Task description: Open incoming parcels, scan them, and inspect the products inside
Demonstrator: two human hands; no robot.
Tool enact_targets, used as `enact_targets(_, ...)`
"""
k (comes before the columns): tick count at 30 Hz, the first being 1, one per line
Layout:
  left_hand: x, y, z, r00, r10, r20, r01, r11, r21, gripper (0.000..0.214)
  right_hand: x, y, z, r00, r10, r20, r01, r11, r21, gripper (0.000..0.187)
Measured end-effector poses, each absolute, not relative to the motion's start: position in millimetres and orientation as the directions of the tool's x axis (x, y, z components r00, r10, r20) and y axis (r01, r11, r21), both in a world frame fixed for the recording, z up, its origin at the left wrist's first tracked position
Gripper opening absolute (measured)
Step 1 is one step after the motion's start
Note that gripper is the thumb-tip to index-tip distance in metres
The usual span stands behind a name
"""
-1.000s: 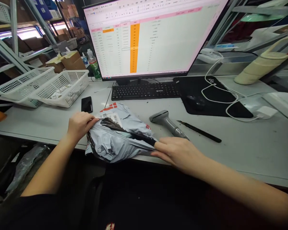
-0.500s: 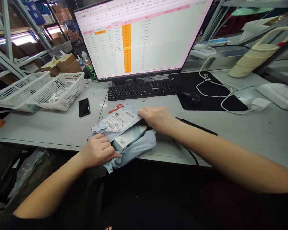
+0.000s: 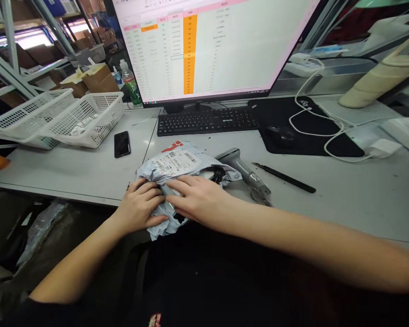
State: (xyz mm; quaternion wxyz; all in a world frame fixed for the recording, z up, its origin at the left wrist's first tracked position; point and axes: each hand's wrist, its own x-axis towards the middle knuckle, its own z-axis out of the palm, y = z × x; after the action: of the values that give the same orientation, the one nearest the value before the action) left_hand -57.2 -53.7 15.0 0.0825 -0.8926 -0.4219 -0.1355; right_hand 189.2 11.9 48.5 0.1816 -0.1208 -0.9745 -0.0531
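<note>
A crumpled grey mailer bag [image 3: 182, 165] with a white shipping label on top lies at the front edge of the grey desk [image 3: 71, 170]. My left hand [image 3: 141, 206] grips the bag's near left end with curled fingers. Beside it, my right hand [image 3: 197, 197] rests on the bag's near side, fingers stretched out and pressing down. A grey barcode scanner [image 3: 245, 172] lies just right of the bag, untouched.
A black phone [image 3: 122, 144] lies left of the bag. Behind stand a keyboard [image 3: 207, 120], a monitor [image 3: 211, 45], and a mouse [image 3: 279, 134] on a black pad. White baskets [image 3: 85, 118] sit far left. A black pen [image 3: 286, 178] lies right of the scanner.
My right hand came back from the bag's far right corner to its near side, next to my left hand. The bag is more bunched up, and the scanner shows again.
</note>
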Motion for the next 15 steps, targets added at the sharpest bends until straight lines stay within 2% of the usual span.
enact_targets(3,-50.4,-57.4,16.7,0.572,0.776,0.266,0.806,-0.592,-0.003,0.055,175.4,8.7,29.0,-0.855,0.361,0.373,0.425,0.899,0.103,0.03)
enact_targets(6,-50.4,-65.2,17.8,0.606,0.762,0.227,0.783,-0.622,-0.005,0.054,172.9,13.7,15.2,-0.84,0.349,0.415,0.458,0.866,0.198,0.038)
enact_targets(9,-56.6,-69.6,15.1,0.637,0.729,0.251,0.757,-0.652,-0.028,0.047,178.7,15.1,19.1,-0.837,0.312,0.45,0.454,0.855,0.252,0.033)
enact_targets(12,-67.1,-68.8,13.2,0.532,0.787,0.313,0.838,-0.543,-0.057,0.045,193.1,12.6,45.4,-0.822,0.279,0.496,0.39,0.911,0.132,0.032)
enact_targets(15,-75.9,-68.8,17.4,0.418,0.839,0.349,0.904,-0.422,-0.069,0.044,212.1,12.7,80.0,-0.753,0.391,0.529,0.368,0.917,-0.153,0.034)
